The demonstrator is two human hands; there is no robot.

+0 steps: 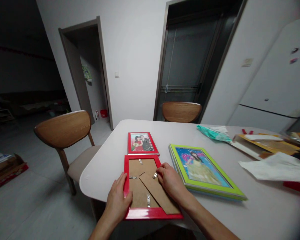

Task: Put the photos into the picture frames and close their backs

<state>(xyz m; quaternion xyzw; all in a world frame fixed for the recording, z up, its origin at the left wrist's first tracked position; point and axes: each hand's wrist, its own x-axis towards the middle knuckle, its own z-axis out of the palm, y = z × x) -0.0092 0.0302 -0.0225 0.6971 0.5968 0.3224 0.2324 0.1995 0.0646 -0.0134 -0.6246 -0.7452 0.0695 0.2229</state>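
One red frame (145, 214), laid face down on the near edge of the bench (102, 166), its backing board (137, 196) uppermost, presumably so that the fastenings may be reached. Left hand (117, 200): the side rim grasped, fingers along the outer edge and thumb over the top, apparently to keep the frame steady. Right hand (172, 181): fingers bent at the right-side clip (155, 175); whether it is pinched or merely pressed cannot be told. Strut (162, 196): slanted across the board, its foot overlapping the lower rim. To the right, one green frame (215, 190), face up atop other flat pieces, a picture of a figure in a yellow dress contained. Just beyond the red frame, one smaller frame (153, 143), red, face up, a picture of two people contained; set aside there, it seems, to leave working room. At the right, one white sheet (277, 166), one brown envelope (272, 146) and one teal packet (215, 134), contents not visible. On the floor at left, one open carton (16, 171), papers held within. In the far doorway, one red tub (103, 113), interior not discernible.
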